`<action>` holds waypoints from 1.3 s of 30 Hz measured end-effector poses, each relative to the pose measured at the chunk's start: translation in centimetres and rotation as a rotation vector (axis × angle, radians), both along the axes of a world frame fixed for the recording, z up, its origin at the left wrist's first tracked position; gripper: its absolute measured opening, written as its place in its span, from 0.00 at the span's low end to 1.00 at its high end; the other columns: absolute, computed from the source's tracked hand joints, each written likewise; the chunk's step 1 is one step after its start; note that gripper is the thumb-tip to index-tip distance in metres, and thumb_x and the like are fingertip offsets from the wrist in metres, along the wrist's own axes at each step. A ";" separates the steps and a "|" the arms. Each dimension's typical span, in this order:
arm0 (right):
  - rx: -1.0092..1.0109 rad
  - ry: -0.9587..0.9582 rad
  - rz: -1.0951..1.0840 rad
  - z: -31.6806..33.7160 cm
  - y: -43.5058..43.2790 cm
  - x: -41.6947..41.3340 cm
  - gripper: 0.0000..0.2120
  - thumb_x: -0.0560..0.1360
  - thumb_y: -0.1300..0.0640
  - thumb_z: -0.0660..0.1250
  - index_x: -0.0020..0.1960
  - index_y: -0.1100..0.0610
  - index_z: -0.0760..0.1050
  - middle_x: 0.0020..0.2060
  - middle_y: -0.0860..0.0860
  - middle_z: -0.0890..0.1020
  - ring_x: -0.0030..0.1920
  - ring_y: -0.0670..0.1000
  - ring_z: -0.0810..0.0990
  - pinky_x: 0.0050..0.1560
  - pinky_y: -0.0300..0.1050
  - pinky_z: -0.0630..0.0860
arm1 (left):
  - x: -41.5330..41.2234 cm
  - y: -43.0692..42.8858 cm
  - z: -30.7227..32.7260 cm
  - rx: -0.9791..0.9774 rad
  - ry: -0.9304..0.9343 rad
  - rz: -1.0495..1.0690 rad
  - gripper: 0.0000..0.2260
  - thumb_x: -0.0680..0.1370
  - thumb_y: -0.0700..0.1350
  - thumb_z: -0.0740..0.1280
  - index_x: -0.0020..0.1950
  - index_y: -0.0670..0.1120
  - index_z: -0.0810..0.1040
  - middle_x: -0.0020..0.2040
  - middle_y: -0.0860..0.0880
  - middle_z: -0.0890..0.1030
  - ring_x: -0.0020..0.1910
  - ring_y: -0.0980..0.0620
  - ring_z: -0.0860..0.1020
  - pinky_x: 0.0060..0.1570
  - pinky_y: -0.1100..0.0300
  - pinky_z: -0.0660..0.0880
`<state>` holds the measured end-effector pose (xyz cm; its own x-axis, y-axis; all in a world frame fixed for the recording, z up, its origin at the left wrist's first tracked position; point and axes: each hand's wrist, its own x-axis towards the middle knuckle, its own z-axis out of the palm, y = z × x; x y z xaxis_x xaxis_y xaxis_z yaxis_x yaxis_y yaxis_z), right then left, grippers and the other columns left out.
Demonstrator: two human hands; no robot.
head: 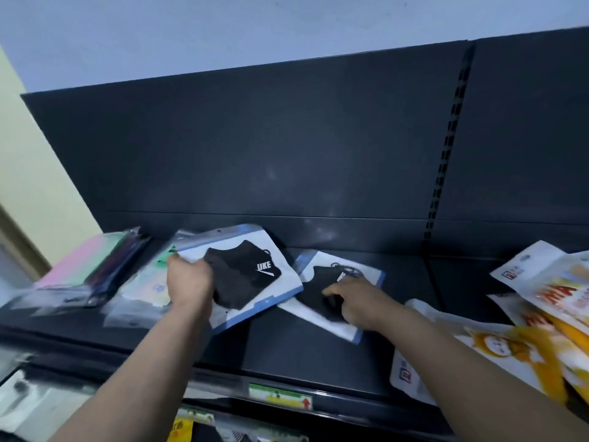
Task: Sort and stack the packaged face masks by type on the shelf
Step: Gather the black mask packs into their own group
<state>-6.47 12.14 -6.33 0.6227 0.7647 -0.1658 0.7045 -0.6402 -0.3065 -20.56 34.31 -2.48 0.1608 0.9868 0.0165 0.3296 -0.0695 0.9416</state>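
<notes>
My left hand (pixel 190 280) grips a clear, blue-edged packet with a black face mask (pixel 251 275), held tilted just above the dark shelf (pixel 302 355). A second black mask packet (pixel 322 311) lies flat on the shelf to its right. My right hand (pixel 353 298) rests on that packet, fingers spread and pressing on it. Left of my left hand lies a packet with a pale green mask (pixel 149 282). Farther left sits a pile of pink and dark mask packets (pixel 86 266).
Orange and white printed packets (pixel 541 317) are heaped at the shelf's right end. The dark back panel (pixel 287 148) rises behind, with a slotted upright (pixel 446 148) at the right. A price label (pixel 280 395) sits on the shelf's front edge. More goods show on the shelf below.
</notes>
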 end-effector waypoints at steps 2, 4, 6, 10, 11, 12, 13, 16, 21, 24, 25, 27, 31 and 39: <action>0.033 -0.014 0.010 0.3 1.1 -0.5 0.30 0.72 0.68 0.56 0.69 0.46 0.68 0.70 0.50 0.66 0.70 0.55 0.62 0.70 0.48 0.62 | -0.4 1.5 0.4 -0.014 -0.026 0.009 0.20 0.75 0.39 0.63 0.66 0.36 0.68 0.59 0.38 0.77 0.57 0.38 0.76 0.57 0.49 0.72; -0.001 -0.013 0.030 -0.1 1.8 -0.6 0.29 0.72 0.66 0.58 0.69 0.43 0.68 0.72 0.48 0.64 0.71 0.55 0.60 0.71 0.46 0.60 | -0.6 2.7 0.8 -0.014 -0.058 -0.015 0.20 0.74 0.40 0.63 0.65 0.38 0.71 0.58 0.39 0.79 0.55 0.39 0.78 0.57 0.47 0.73; -0.027 0.012 0.007 -0.4 2.5 -1.1 0.25 0.76 0.60 0.59 0.69 0.39 0.66 0.71 0.47 0.64 0.70 0.55 0.62 0.70 0.46 0.61 | -0.6 3.9 0.8 -0.013 -0.089 -0.046 0.18 0.72 0.41 0.63 0.61 0.38 0.72 0.54 0.41 0.80 0.50 0.40 0.78 0.54 0.47 0.75; -0.017 -0.027 -0.043 -0.4 4.6 -2.7 0.23 0.75 0.40 0.62 0.69 0.39 0.66 0.65 0.49 0.66 0.67 0.54 0.64 0.66 0.49 0.64 | -0.9 6.0 0.9 -0.040 -0.135 -0.143 0.13 0.70 0.42 0.64 0.53 0.40 0.74 0.47 0.42 0.81 0.43 0.44 0.77 0.46 0.53 0.74; -0.026 -0.053 -0.063 -0.5 4.9 -2.9 0.24 0.74 0.38 0.62 0.69 0.38 0.66 0.67 0.49 0.65 0.68 0.55 0.62 0.67 0.52 0.62 | -0.8 6.4 0.9 -0.045 -0.124 -0.183 0.09 0.71 0.41 0.64 0.50 0.41 0.74 0.45 0.43 0.80 0.44 0.43 0.77 0.46 0.53 0.74; -0.036 -0.059 -0.097 -0.7 5.3 -3.2 0.25 0.73 0.36 0.62 0.69 0.37 0.66 0.70 0.49 0.64 0.70 0.56 0.60 0.68 0.54 0.61 | -0.8 6.9 0.9 -0.049 -0.097 -0.225 0.05 0.72 0.40 0.64 0.47 0.42 0.74 0.44 0.44 0.79 0.45 0.42 0.78 0.47 0.51 0.75; -0.036 -0.055 -0.135 -0.8 5.6 -3.3 0.26 0.72 0.35 0.62 0.69 0.37 0.66 0.72 0.49 0.63 0.70 0.58 0.60 0.68 0.55 0.61 | -0.7 7.2 0.9 -0.054 -0.066 -0.275 0.02 0.73 0.39 0.64 0.45 0.43 0.74 0.44 0.43 0.79 0.46 0.42 0.79 0.48 0.50 0.76; 0.074 -0.045 -0.164 -1.0 6.7 -3.7 0.21 0.74 0.41 0.63 0.66 0.42 0.71 0.66 0.50 0.72 0.63 0.57 0.69 0.64 0.49 0.67 | 0.0 7.4 0.7 -0.066 0.002 -0.380 0.04 0.74 0.39 0.67 0.48 0.42 0.76 0.46 0.42 0.81 0.47 0.42 0.80 0.53 0.49 0.77; 0.346 -0.109 -0.408 -0.6 6.6 -3.4 0.20 0.77 0.61 0.58 0.66 0.50 0.72 0.60 0.53 0.78 0.59 0.55 0.74 0.55 0.49 0.75 | 2.5 6.8 0.2 -0.099 -0.020 -0.484 0.25 0.75 0.38 0.69 0.71 0.42 0.67 0.60 0.42 0.77 0.58 0.43 0.77 0.62 0.50 0.74; 0.265 -0.256 -0.438 -0.4 5.1 -3.3 0.22 0.75 0.64 0.56 0.66 0.49 0.72 0.58 0.51 0.79 0.57 0.54 0.74 0.50 0.48 0.75 | 3.9 5.4 -0.6 -0.063 -0.025 -0.575 0.25 0.75 0.37 0.68 0.72 0.44 0.66 0.63 0.44 0.76 0.60 0.44 0.76 0.62 0.59 0.71; 0.254 -0.278 -0.430 -0.3 4.8 -3.5 0.22 0.75 0.64 0.56 0.66 0.49 0.72 0.58 0.50 0.79 0.58 0.54 0.74 0.51 0.47 0.75 | 4.1 4.7 -1.1 -0.014 0.026 -0.597 0.26 0.76 0.38 0.67 0.73 0.44 0.65 0.65 0.44 0.75 0.63 0.45 0.74 0.60 0.63 0.67; 0.275 -0.247 -0.398 -0.3 4.7 -3.9 0.20 0.77 0.62 0.57 0.66 0.48 0.72 0.59 0.50 0.79 0.58 0.54 0.75 0.52 0.47 0.75 | 4.4 3.6 -2.2 0.076 0.150 -0.632 0.27 0.76 0.39 0.66 0.74 0.44 0.62 0.69 0.44 0.71 0.66 0.44 0.71 0.59 0.61 0.65; 0.181 -0.144 -0.345 -1.1 4.6 -5.1 0.16 0.78 0.48 0.59 0.64 0.46 0.73 0.58 0.50 0.78 0.57 0.53 0.77 0.54 0.48 0.75 | 4.2 2.5 -4.0 0.394 0.496 -0.729 0.24 0.76 0.43 0.65 0.72 0.48 0.64 0.70 0.42 0.62 0.66 0.39 0.64 0.63 0.48 0.66; 0.014 -0.167 -0.295 -1.4 4.8 -4.8 0.15 0.79 0.53 0.55 0.64 0.48 0.71 0.60 0.52 0.77 0.60 0.57 0.71 0.55 0.50 0.70 | 4.0 1.0 -3.7 0.624 0.874 -1.257 0.27 0.73 0.60 0.68 0.69 0.54 0.68 0.67 0.48 0.70 0.66 0.43 0.68 0.64 0.52 0.69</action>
